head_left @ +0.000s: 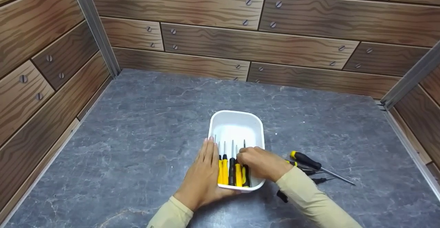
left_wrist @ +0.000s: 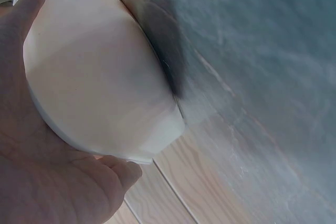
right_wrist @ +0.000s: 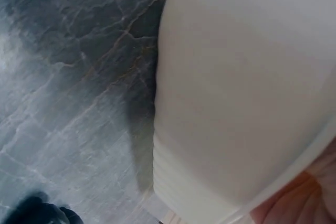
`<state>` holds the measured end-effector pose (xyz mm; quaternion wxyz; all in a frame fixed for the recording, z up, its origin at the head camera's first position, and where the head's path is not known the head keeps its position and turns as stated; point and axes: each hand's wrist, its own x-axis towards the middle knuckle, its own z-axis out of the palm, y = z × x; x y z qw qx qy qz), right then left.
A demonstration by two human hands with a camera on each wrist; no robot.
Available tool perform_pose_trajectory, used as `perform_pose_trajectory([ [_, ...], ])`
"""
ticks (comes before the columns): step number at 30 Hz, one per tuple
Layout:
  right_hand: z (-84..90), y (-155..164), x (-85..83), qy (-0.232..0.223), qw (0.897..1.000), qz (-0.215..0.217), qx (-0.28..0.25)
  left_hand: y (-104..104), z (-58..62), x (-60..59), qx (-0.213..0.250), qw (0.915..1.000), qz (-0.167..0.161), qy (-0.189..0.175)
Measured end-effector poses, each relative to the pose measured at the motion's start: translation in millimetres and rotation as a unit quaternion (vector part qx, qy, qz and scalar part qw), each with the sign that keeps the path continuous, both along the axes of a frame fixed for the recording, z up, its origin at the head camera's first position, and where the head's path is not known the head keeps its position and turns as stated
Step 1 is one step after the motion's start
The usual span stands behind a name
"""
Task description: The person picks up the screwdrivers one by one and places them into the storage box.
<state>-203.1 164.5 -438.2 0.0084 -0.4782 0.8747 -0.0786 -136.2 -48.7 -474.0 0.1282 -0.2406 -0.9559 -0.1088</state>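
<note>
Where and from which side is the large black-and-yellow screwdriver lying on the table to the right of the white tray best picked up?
Take the large screwdriver by its thick black and yellow handle, coming from above. It lies flat on the table, handle towards the white tray; the thin shaft offers a poorer grip.

The handles of the screwdrivers point(head_left: 232, 173) in the white tray point(head_left: 236, 124) are partly covered by the right hand point(head_left: 263, 163). Loose screwdrivers point(head_left: 311, 167) on the bench point(head_left: 137, 135) are partly hidden by the right sleeve point(head_left: 309, 200).

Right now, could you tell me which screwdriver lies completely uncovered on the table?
The black-handled, yellow-tipped screwdriver right of the white tray; the rest sit inside it or under the sleeve.
</note>
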Motion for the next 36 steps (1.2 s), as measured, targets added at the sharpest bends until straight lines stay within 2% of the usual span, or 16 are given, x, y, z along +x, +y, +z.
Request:
perform_pose_trajectory([
  [5,9.4,8.6,1.4,-0.016,1.000,-0.017,-0.017,-0.1,-0.6,0.8,0.007,1.0000,-0.001,0.004],
  [8,15.2,21.3,-0.5,0.001,0.997,-0.032,-0.068,0.0,-0.1,0.8,0.009,0.9999,-0.006,0.007],
  [10,17.7,34.4,-3.7,0.037,0.991,-0.047,-0.118,0.1,0.0,1.2,0.009,0.9999,-0.007,0.008],
  [13,19.3,59.8,-9.1,0.098,0.975,-0.091,-0.177,0.2,-0.5,1.3,0.013,0.9998,-0.009,0.010],
  [16,20.0,87.4,-12.0,0.109,0.962,-0.163,-0.189,0.2,-0.5,1.4,0.015,0.9998,-0.012,0.012],
  [21,16.7,129.2,-11.7,0.026,0.949,-0.273,-0.159,0.1,-0.4,1.7,0.018,0.9998,-0.007,-0.002],
  [25,8.9,153.0,-9.9,-0.051,0.936,-0.319,-0.139,0.0,-0.3,1.4,0.012,0.9999,-0.003,-0.005],
  [32,-3.4,171.3,-1.1,-0.160,0.922,-0.338,-0.103,0.2,-0.4,1.2,0.011,0.9999,-0.001,-0.002],
  [36,-5.2,175.5,2.4,-0.191,0.917,-0.334,-0.103,-0.2,0.3,0.9,0.013,0.9999,-0.003,-0.009],
])
